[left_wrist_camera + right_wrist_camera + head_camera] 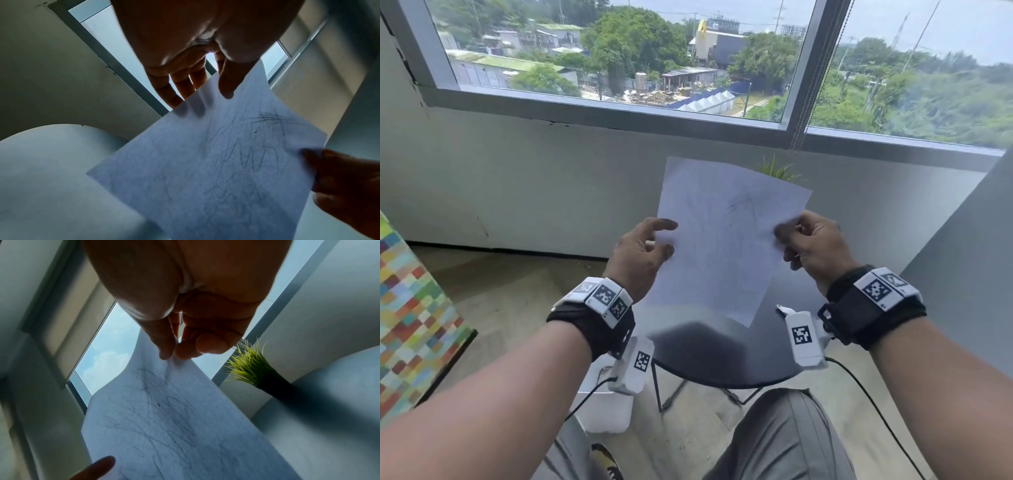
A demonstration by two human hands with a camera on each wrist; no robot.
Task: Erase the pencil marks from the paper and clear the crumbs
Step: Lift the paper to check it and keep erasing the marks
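Right hand pinches the paper's right edge between thumb and curled fingertips — clear in the right wrist view. Left hand holds the left edge: thumb on the near face, fingers behind the sheet, only loosely bent. Paper is lifted in the air in front of the person, roughly upright, tilted a bit, above a dark round table. Faint pencil scribbles still cover the sheet, darkest patch near the top. Behind the paper — a green grassy plant in a dark pot, a window, and a grey wall below it.
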